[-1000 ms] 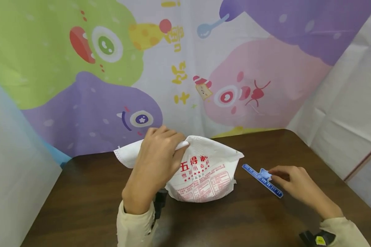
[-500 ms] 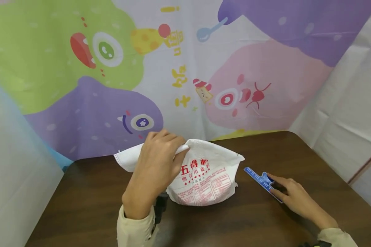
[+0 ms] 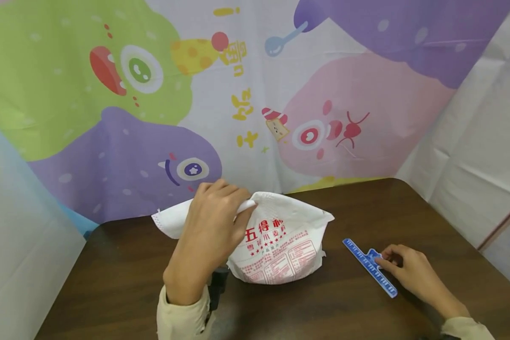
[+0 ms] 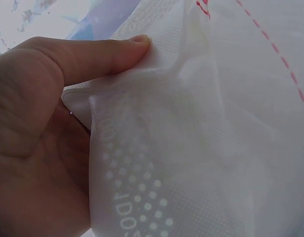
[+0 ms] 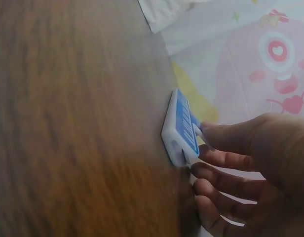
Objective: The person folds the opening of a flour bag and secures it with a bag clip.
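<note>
A white bag (image 3: 280,241) with red printed characters sits on the dark brown table (image 3: 110,269). My left hand (image 3: 233,210) grips its gathered top from the left. In the left wrist view my thumb (image 4: 107,54) presses the white fabric of the bag (image 4: 201,148) against my fingers. A slim blue clip (image 3: 369,266) lies on the table to the right of the bag. My right hand (image 3: 386,260) pinches the clip's tab with curled fingers. The right wrist view shows the clip (image 5: 184,123) close up, with my fingertips (image 5: 206,132) on its near end.
A cartoon-monster backdrop (image 3: 153,94) hangs right behind the table's far edge. White sheeting (image 3: 480,156) closes the right side and a pale panel (image 3: 21,236) the left. A black wrist mount (image 3: 218,283) sits under my left wrist.
The blue clip has slid toward me and to the right under my right hand, whose fingers are now more curled on its tab. My left hand keeps its grip on the bag.
</note>
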`<state>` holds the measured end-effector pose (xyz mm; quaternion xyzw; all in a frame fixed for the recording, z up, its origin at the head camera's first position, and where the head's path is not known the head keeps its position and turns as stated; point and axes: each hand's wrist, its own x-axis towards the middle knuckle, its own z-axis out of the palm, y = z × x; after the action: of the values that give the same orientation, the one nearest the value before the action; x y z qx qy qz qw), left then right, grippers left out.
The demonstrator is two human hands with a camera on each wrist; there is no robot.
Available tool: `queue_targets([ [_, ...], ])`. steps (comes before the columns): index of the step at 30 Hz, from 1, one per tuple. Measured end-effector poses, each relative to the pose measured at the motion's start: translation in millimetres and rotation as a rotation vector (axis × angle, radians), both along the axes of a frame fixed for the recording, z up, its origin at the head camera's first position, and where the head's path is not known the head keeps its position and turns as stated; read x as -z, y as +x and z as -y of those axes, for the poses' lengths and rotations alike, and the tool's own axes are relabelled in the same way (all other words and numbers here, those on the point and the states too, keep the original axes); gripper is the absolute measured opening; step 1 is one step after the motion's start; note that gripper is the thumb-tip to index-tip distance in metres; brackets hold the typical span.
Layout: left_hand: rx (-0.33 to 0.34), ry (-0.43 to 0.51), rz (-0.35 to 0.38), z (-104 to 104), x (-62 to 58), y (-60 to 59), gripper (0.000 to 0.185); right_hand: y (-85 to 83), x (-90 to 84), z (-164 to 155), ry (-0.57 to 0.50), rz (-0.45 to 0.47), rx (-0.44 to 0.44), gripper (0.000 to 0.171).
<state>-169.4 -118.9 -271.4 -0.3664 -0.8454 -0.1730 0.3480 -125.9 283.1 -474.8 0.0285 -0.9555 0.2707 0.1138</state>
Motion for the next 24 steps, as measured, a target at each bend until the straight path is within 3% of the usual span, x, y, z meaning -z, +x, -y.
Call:
queue_targets([
  [24,-0.010,-0.017,0.011,-1.0,0.9,-0.5,0.007,1.4,-1.1,-11.5,-0.073,0.038,0.076,0.018],
])
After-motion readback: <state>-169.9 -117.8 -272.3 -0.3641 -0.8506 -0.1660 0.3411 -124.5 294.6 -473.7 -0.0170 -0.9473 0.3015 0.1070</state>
